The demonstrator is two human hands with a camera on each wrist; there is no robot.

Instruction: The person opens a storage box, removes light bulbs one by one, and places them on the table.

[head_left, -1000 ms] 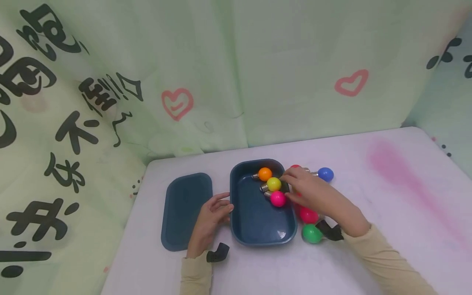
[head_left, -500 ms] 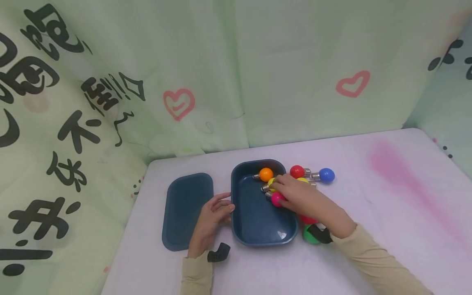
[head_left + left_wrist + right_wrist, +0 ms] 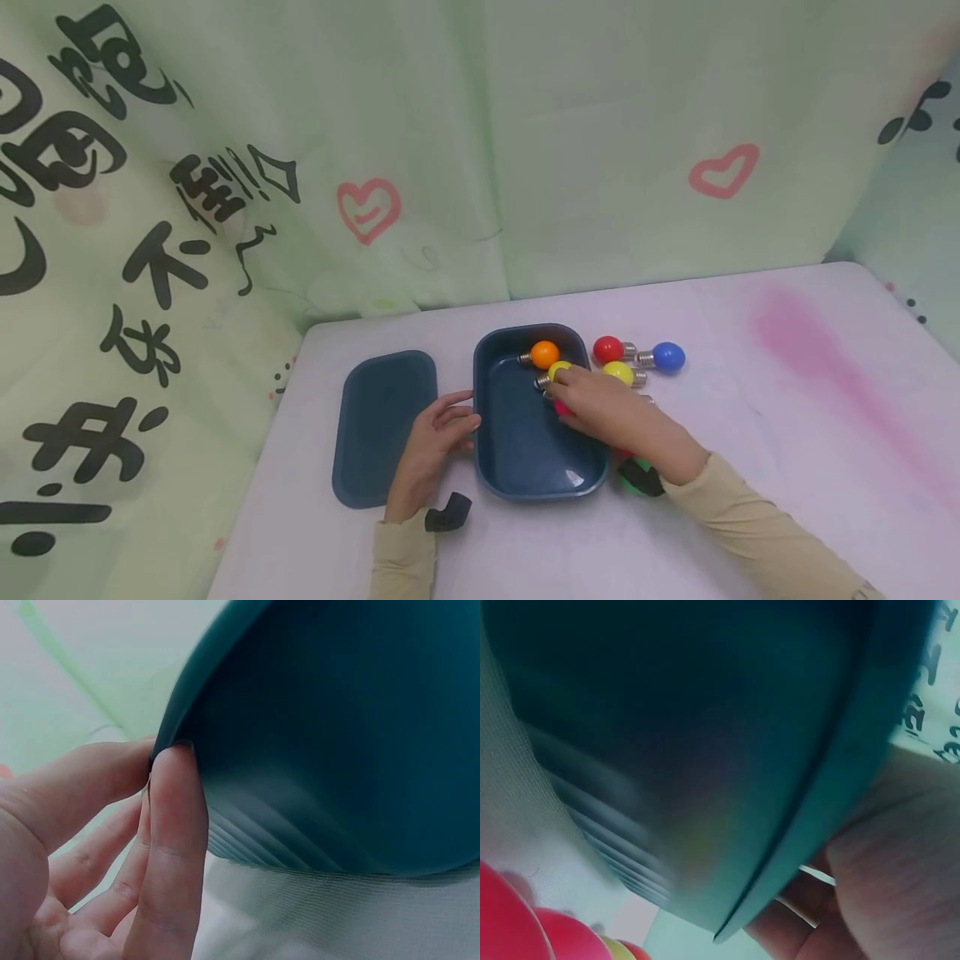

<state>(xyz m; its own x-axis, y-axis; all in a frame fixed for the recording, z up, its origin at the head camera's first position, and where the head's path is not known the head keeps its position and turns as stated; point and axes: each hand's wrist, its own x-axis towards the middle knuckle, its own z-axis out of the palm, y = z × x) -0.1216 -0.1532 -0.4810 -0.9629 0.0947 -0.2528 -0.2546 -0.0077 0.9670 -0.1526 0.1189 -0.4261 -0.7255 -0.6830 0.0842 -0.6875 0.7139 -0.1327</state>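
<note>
A dark blue plastic box [image 3: 517, 467] stands on the table, with an orange light bulb [image 3: 545, 355], a yellow light bulb [image 3: 558, 370] and a pink light bulb [image 3: 561, 407] inside. My left hand [image 3: 435, 437] pinches its left rim between thumb and finger; the left wrist view shows these fingers [image 3: 169, 847] on the box wall [image 3: 337, 735]. Reaching over the right side, my right hand [image 3: 611, 408] has its fingers curled over the pink bulb, mostly covering it. In the right wrist view the box wall [image 3: 690, 697] hides those fingertips.
Left of the box lies a flat dark blue lid [image 3: 386, 429]. To its right are a red bulb [image 3: 607, 350], a blue bulb [image 3: 668, 357], another yellow bulb [image 3: 618, 372] and a green bulb [image 3: 633, 483], partly hidden by the right wrist. A printed curtain hangs behind the table.
From the box's right rim my right hand has moved left and inward, onto the pink bulb, uncovering the red and yellow bulbs outside. The left hand stays at the rim.
</note>
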